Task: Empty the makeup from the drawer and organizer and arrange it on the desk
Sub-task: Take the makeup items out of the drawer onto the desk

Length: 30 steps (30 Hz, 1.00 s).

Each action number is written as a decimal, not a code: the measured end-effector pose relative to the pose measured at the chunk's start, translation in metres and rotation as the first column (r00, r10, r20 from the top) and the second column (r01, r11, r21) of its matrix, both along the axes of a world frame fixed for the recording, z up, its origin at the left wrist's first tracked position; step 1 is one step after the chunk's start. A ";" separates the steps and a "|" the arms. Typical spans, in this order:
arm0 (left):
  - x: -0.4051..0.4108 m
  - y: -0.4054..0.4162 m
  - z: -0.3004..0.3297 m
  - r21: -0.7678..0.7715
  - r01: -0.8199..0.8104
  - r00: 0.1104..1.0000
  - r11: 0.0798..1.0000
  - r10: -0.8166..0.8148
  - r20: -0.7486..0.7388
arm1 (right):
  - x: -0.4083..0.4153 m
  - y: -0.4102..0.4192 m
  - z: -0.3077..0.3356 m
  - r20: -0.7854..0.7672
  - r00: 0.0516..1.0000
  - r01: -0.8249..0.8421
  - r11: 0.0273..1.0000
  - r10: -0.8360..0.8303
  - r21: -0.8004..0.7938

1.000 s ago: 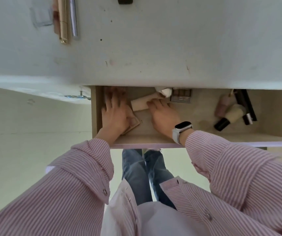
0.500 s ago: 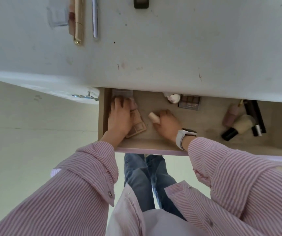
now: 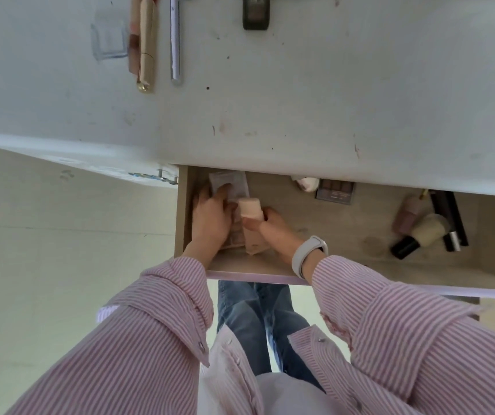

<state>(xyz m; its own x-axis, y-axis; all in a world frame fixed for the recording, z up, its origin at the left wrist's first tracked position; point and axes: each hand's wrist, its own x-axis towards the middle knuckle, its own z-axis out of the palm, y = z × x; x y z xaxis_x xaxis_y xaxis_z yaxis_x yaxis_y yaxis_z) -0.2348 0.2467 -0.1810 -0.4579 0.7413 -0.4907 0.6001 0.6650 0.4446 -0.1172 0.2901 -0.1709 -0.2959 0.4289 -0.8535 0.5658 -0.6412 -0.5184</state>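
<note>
Both hands reach into the open pale wooden drawer (image 3: pixel 182 211).
At its nine o'clock end, the right hand (image 3: pixel 273 232) grips a beige squeeze tube with pale pink cap (image 3: pixel 250 211); the left hand (image 3: pixel 210 218) curls over flat pinkish palettes (image 3: pixel 230 184), grip unclear.

Makeup split between open drawer (image 3: pixel 342 223) and desk (image 3: pixel 330 85)

A cream tube (image 3: pixel 249 218) stands upright over pink palettes (image 3: pixel 230 184); right lie a brown palette (image 3: pixel 335 191), brush (image 3: pixel 419 236), pink bottle (image 3: pixel 408 213); gold tube (image 3: pixel 147 43) on desk
</note>
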 end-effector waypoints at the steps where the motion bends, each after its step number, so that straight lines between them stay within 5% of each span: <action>1: 0.000 0.000 0.002 0.016 -0.055 0.998 0.998 0.054 0.039 | 0.000 -0.001 -0.002 -0.002 0.999 0.044 0.999 -0.044 -0.016; 5: -0.002 0.001 0.004 -0.025 -0.199 0.965 0.980 0.201 0.167 | 0.000 -0.007 -0.011 0.030 0.958 0.286 0.956 -0.285 -0.071; 10: -0.003 -0.008 -0.001 -0.135 0.077 0.994 0.988 -0.066 0.083 | 0.002 -0.005 -0.014 0.029 0.940 0.341 0.940 -0.341 0.012; 15: -0.008 0.001 0.005 -0.351 0.420 0.894 0.837 -0.448 0.001 | 0.005 0.000 -0.019 0.158 0.983 0.016 0.907 -0.090 0.421; 20: -0.007 0.006 0.020 -0.349 0.445 0.894 0.825 -0.436 0.108 | -0.007 0.015 -0.023 0.281 0.949 -0.272 0.820 0.142 0.503; 26: -0.009 -0.016 0.045 -0.257 0.487 0.840 0.835 -0.528 -0.124 | -0.004 0.020 -0.021 0.485 0.726 -0.685 0.447 0.487 0.576; 30: -0.005 -0.019 0.052 -0.175 0.477 0.828 0.862 -0.507 -0.241 | 0.020 0.019 -0.019 0.541 0.548 -0.794 0.194 0.638 0.576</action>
<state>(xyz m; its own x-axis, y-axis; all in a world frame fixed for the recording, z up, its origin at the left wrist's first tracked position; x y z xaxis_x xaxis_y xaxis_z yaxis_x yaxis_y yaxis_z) -0.2403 0.2282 -0.1286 -0.1712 0.8563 -0.4873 0.9454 0.2821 0.1634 -0.0970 0.3086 -0.1899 -0.7270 0.5303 -0.4363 0.6831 0.6231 -0.3810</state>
